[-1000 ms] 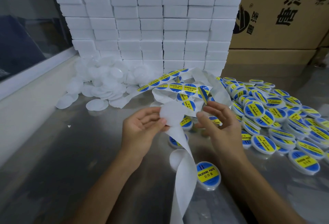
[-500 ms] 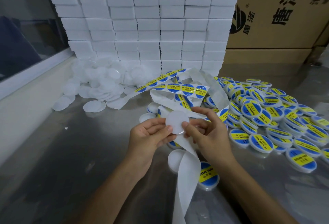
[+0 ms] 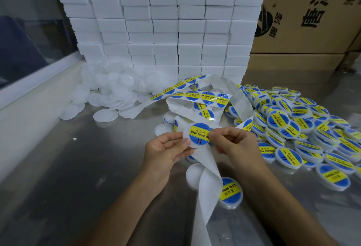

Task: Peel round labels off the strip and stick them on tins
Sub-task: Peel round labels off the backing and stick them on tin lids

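My left hand (image 3: 166, 151) holds a white round tin (image 3: 187, 139) by its left edge, thumb on top. A blue and yellow round label (image 3: 199, 134) lies on the tin's face. My right hand (image 3: 232, 141) pinches the label's right edge with thumb and forefinger. The label strip (image 3: 207, 97) with several labels lies curled just beyond the hands, and its bare white backing (image 3: 207, 183) trails down toward me.
Labelled tins (image 3: 289, 126) are heaped at the right, one (image 3: 230, 192) near my right wrist. Blank white tins (image 3: 109, 93) are piled at the back left, one blank tin (image 3: 193, 175) under the backing. Stacked white boxes (image 3: 162, 30) and brown cartons (image 3: 308, 21) stand behind. Steel table (image 3: 68, 177).
The tin in my left hand was blank before; a blue and yellow label now covers it. My right hand has come in from the strip and pinches the label's edge.
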